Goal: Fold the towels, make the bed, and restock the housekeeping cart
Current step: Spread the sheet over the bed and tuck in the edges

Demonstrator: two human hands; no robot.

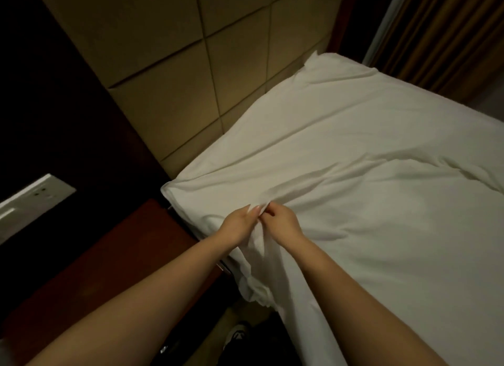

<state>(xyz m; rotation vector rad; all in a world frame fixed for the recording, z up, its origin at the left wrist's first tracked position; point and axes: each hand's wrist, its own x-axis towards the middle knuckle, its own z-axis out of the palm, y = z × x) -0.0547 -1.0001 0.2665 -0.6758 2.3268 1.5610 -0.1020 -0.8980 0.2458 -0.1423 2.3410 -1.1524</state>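
two hands, left hand (238, 225) and right hand (285, 221) close together, fingers (255, 211) of each pinching one raised ridge of white bed sheet (354, 153); sheet spreads beyond and right of fingers, hangs below them; grip likely gathers slack for smoothing.

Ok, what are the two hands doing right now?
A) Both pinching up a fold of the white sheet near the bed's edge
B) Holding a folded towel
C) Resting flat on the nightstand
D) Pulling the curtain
A: the left hand and right hand meet over the white sheet, fingers pinching a raised fold of it beside the wooden nightstand.
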